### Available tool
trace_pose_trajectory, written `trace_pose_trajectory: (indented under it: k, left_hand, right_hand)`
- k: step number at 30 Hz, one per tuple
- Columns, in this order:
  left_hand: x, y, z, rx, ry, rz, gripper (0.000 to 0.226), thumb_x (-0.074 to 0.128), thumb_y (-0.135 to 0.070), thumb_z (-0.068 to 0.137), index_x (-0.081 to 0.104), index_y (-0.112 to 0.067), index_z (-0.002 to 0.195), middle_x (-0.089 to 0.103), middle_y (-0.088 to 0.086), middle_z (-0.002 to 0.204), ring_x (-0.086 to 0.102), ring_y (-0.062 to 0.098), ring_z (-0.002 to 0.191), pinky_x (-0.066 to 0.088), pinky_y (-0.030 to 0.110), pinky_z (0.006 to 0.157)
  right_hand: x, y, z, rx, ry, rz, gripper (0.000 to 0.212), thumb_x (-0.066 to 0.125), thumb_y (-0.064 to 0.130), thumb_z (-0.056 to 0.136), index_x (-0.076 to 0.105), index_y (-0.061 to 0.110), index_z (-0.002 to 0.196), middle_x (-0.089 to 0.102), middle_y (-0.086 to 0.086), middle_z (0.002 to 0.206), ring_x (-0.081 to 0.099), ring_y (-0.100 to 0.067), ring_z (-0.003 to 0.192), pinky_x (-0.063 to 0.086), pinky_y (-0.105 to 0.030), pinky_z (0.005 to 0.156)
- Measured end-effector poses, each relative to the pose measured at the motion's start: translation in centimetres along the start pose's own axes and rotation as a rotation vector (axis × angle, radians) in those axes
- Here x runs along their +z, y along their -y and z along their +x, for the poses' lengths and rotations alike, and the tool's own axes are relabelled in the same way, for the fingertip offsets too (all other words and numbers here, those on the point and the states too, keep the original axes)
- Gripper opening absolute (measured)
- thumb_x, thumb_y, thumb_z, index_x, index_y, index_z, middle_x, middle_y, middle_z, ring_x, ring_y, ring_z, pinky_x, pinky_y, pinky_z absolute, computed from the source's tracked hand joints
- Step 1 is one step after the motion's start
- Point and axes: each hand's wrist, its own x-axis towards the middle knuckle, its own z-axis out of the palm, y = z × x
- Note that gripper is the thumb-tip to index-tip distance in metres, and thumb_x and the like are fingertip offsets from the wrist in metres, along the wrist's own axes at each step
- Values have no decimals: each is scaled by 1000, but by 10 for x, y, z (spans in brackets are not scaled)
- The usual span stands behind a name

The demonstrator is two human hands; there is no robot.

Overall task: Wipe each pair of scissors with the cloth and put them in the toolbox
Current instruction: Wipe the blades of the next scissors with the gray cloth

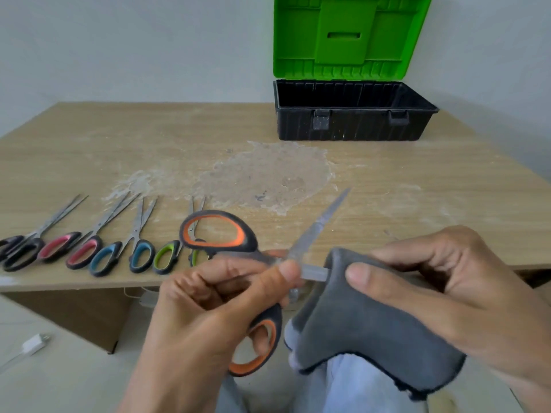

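Note:
My left hand (pixel 208 305) grips a large pair of scissors with black and orange handles (pixel 220 234), held spread wide in front of the table edge. One blade (pixel 320 225) points up and to the right. The other blade runs right into a grey cloth (pixel 366 323), which my right hand (pixel 453 287) pinches around it. Several smaller scissors lie in a row on the table's near left: black (pixel 21 251), pink (pixel 74 247), blue (pixel 125 257) and green (pixel 168 254) handled. The toolbox (pixel 351 123) stands at the back right, its green lid (pixel 348 37) up.
The wooden table (pixel 417 189) has a worn, whitish patch (pixel 268 174) in the middle. A white plug and cable (pixel 32 345) lie on the floor at lower left. My knee in light jeans (pixel 351 389) is under the cloth.

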Motion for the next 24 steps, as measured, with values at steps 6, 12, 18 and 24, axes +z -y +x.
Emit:
trace_pose_trajectory:
  k: [6, 12, 18, 24]
  left_hand:
    - [-3, 3, 2, -32, 2, -30, 28, 93, -3, 41, 72, 2, 58, 61, 17, 51, 41, 16, 29, 32, 14, 32]
    - [-4, 6, 2, -53, -62, -53, 32, 82, -19, 49, 72, 7, 66, 62, 16, 53, 39, 14, 29, 33, 14, 33]
    - [5, 10, 0, -88, -47, -62, 22, 84, -17, 54, 70, 0, 52, 61, 16, 47, 43, 14, 27, 35, 16, 31]
    - [-6, 5, 0, -68, -76, -73, 26, 79, -18, 52, 73, 5, 61, 62, 15, 52, 41, 15, 30, 33, 15, 32]
  right_hand:
    - [9, 5, 5, -27, 43, -68, 68, 71, 60, 86, 76, -7, 89, 66, -35, 75, 61, -51, 65, 44, -50, 54]
    - [6, 6, 3, -18, -55, -141, 53, 71, 65, 78, 82, 13, 83, 65, -22, 64, 58, -40, 55, 39, -46, 49]
    - [29, 13, 2, -55, -102, -143, 28, 82, 57, 82, 83, 30, 78, 73, 0, 63, 68, -21, 59, 50, -38, 55]
    - [9, 15, 3, 13, -62, -138, 38, 71, 69, 72, 84, 34, 81, 77, -2, 70, 72, -29, 65, 52, -45, 57]
